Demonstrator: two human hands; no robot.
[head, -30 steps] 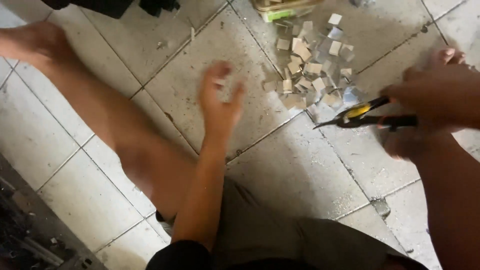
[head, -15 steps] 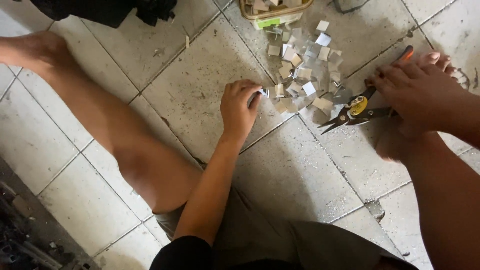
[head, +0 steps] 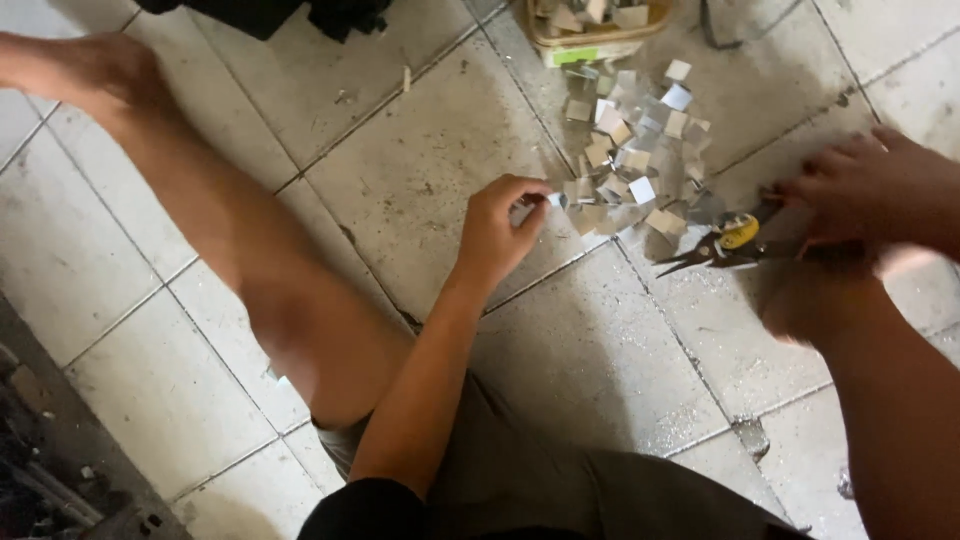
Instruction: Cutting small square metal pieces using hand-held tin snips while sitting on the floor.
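Observation:
I sit on a tiled floor [head: 420, 180] with my bare legs stretched out. My left hand [head: 497, 235] is curled at the near edge of a pile of small square metal pieces [head: 630, 150], pinching one small piece [head: 556, 199] between thumb and fingertips. My right hand [head: 870, 190] grips the handles of black tin snips with a yellow pivot [head: 735, 238]. The snips' blades point left toward the pile and lie just above the floor, to the right of my left hand.
A shallow yellowish basket [head: 590, 40] holding more cut pieces stands at the top, beyond the pile. Dark cloth [head: 270, 12] lies at the top left. My left leg [head: 230, 240] crosses the floor diagonally. Dark clutter [head: 50, 470] fills the bottom left corner.
My left hand went from spread open over the floor to curled at the pile's edge, pinching a metal piece. The right hand and snips shifted slightly as the view moved.

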